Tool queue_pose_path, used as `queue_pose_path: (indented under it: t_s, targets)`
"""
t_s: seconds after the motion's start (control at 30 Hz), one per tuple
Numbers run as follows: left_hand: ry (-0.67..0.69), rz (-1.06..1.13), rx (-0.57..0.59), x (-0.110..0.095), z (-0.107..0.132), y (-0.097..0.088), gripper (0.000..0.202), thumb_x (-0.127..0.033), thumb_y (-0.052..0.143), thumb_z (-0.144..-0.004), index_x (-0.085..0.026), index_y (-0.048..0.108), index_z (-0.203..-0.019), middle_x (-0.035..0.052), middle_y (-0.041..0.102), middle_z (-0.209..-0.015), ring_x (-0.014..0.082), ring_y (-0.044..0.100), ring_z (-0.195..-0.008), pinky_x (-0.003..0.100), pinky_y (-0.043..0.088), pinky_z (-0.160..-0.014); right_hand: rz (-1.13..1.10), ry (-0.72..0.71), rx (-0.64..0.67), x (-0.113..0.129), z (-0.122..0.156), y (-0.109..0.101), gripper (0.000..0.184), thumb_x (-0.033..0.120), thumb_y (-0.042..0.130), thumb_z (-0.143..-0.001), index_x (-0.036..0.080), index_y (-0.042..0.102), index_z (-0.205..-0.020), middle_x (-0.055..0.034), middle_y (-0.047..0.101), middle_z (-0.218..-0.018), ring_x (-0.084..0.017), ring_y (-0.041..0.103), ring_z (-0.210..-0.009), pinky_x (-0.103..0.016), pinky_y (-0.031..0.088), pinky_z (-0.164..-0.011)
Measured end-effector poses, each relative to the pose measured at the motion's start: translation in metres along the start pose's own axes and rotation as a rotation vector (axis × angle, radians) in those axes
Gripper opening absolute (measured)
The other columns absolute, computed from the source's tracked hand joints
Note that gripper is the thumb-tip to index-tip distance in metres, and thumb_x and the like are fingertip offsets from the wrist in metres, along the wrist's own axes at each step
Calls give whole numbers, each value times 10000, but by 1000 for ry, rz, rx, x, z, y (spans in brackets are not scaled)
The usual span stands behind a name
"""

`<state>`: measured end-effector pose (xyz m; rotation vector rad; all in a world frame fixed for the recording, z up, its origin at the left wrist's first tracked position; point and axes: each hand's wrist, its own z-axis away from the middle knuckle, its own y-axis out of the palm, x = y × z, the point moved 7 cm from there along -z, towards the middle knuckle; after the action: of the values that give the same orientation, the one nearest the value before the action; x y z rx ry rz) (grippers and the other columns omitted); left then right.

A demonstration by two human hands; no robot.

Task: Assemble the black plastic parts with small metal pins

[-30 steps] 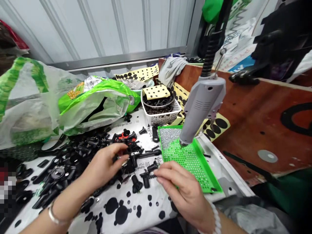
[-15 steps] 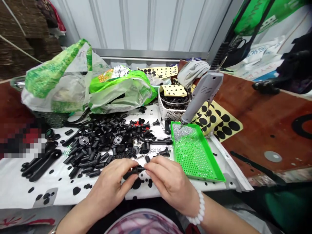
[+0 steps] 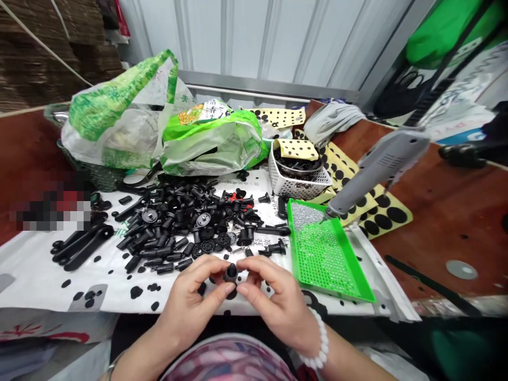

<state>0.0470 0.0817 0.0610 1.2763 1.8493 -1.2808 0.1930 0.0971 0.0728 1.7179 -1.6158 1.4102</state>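
Your left hand (image 3: 193, 299) and right hand (image 3: 274, 302) met at the near edge of the table. The fingertips of both were pinched on one small black plastic part (image 3: 230, 273), held just above the white spotted cloth (image 3: 35, 286). Just behind it lay a heap of black parts (image 3: 186, 222). To the right sat a green perforated tray (image 3: 341, 292) holding tiny silver screws. A grey power screwdriver (image 3: 379, 164) hung tilted, its tip over the tray's far corner. A white basket (image 3: 296, 185) stood behind the tray.
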Motion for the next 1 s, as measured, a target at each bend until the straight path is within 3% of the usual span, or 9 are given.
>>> queue_pose_path:
  t_s: [0.13,0.3,0.53,0.63,0.8,1.0]
  targets:
    - [98,-125,-36,-6,4,2,163,-161,579,-819,-231,609,-963,24,666,-866,141,628,-724,241,534,-663,-152,130,8,-19,7,18,313,196,597,-844,202,592,-1157,-56,684,-937,-150,643,-731,-284,558,-688]
    - [80,-202,16,-3,10,-3,259,-159,542,-852,-241,550,-1097,45,664,-992,149,640,-844,255,528,-773,-59,31,-14,-15,2,13,271,169,572,-858,199,629,-1121,-75,678,-994,-182,642,-900,-315,529,-810]
    - [120,-223,-9,-9,3,-11,136,-147,573,-835,-238,584,-936,4,653,-847,130,623,-767,221,508,-697,37,-49,21,-12,2,15,262,152,550,-865,182,611,-1117,-89,660,-975,-187,630,-890,-311,525,-776]
    - [25,-159,-22,1,3,-9,110,-163,580,-827,-242,610,-897,-5,670,-822,133,636,-765,212,517,-682,70,-69,13,-14,4,15,262,137,536,-871,183,601,-1120,-88,649,-972,-187,623,-895,-310,526,-780]
    - [-266,80,-27,24,6,-3,66,-244,598,-808,-221,635,-857,-13,672,-738,116,629,-638,187,519,-575,179,-173,-29,-11,6,12,267,113,499,-884,158,572,-1137,-115,633,-980,-198,612,-901,-326,539,-771]
    - [-333,168,-126,27,11,0,45,-238,622,-789,-196,629,-802,-17,650,-706,104,609,-617,175,514,-578,296,-341,-82,-2,10,11,312,60,495,-870,120,541,-1173,-142,631,-984,-212,609,-924,-331,548,-776]
